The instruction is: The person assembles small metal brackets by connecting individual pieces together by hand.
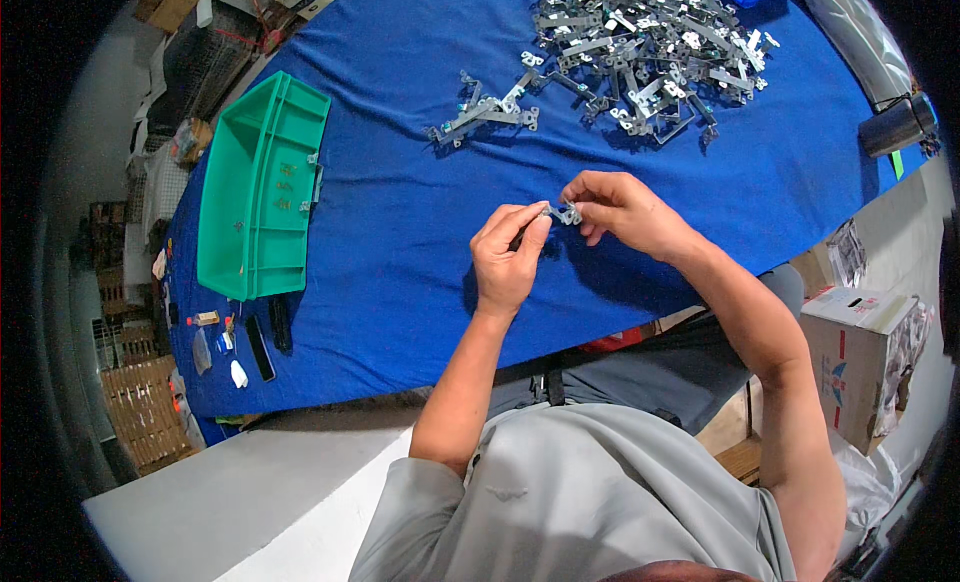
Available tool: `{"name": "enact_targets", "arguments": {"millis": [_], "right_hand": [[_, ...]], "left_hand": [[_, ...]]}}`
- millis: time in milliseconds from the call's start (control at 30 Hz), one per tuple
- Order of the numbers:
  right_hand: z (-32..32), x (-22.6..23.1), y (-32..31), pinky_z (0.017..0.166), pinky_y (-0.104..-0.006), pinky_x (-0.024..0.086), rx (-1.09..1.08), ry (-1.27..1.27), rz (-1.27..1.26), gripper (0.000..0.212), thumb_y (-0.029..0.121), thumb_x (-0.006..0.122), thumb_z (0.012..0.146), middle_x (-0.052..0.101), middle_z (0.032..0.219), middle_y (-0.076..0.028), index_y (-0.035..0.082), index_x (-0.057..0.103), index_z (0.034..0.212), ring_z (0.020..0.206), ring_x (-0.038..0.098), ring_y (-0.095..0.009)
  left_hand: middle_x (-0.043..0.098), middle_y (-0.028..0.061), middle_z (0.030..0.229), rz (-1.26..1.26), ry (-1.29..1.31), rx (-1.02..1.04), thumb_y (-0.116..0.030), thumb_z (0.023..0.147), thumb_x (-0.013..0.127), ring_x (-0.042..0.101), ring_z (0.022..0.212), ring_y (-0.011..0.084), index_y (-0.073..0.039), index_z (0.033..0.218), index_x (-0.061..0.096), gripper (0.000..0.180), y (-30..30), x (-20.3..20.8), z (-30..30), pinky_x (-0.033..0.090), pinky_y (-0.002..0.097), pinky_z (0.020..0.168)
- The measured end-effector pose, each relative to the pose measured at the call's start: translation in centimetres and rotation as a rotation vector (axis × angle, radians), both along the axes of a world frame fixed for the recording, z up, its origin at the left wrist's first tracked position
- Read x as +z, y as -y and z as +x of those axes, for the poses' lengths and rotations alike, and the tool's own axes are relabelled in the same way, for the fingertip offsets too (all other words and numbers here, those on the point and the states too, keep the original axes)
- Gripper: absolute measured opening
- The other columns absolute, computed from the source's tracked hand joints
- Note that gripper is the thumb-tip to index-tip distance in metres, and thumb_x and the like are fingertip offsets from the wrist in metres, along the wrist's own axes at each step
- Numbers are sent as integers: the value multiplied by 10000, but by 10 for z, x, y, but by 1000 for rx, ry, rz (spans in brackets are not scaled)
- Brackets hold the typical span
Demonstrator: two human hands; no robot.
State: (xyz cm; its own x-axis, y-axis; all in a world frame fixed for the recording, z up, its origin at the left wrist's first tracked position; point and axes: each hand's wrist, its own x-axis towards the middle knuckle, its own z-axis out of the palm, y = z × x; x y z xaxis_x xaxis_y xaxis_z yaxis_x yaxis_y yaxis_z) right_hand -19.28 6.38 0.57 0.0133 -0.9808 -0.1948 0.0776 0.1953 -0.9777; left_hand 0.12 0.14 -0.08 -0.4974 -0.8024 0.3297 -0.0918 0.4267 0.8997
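Pinching a small metal bracket (pixel 569 216) by its left end in left fingers (pixel 519 218), its right in right fingers (pixel 592 186).

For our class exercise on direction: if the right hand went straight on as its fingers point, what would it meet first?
The right hand would first meet the small metal bracket at its fingertips, then probably the left hand; depth is unclear.
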Motion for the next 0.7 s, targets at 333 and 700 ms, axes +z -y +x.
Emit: {"name": "enact_targets", "arguments": {"millis": [333,700], "right_hand": [[0,3,2,567,-244,495,-83,-32,-48,210,212,576,997,620,798,-10,13,635,970,684,572,-75],[0,7,-1,550,-210,405,63,-134,12,177,210,589,990,607,760,24,40,637,969,636,501,-42]], "left_hand": [[681,78,876,-27,30,-54,-62,884,709,604,757,119,16,1035,733,171,0,1,-1,469,239,679],[678,79,876,27,-7,81,-77,890,706,610,749,133,12,1030,731,168,1,0,4,479,254,680]]}}
